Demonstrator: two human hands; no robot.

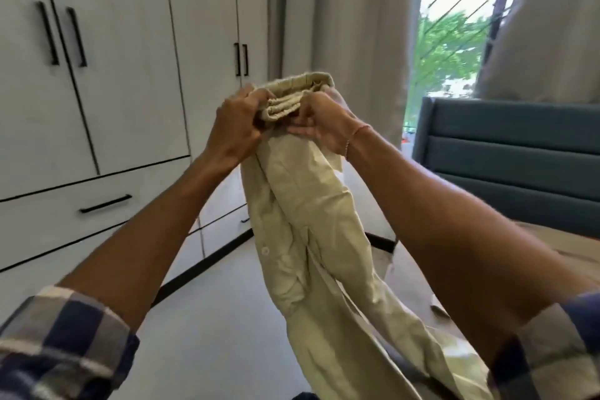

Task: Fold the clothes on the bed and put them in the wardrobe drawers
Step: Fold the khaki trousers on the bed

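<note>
Frame centre: left hand point(238, 127) and right hand point(324, 125) each grip the waistband of the beige trousers point(311, 237), held in the air; legs hang toward lower right. Wardrobe point(113, 91) at left.

The trousers point(311, 237) hang in the middle of the view. They are gathered at the top between the left hand point(238, 127) and the right hand point(324, 127), which grip them side by side, nearly touching. The legs drop down and to the right, and seem to reach the bed point(568, 247) at the lower right, though the cloth hides where they meet. The wardrobe point(201, 42) fills the left, with its doors point(123, 58) above and its drawers point(65, 214) below them. A curtain point(357, 26) hangs behind the hands, with the window point(454, 26) to its right. The headboard point(506, 153) stands below the window, behind the bed. The floor point(227, 318) lies between wardrobe and bed.
</note>
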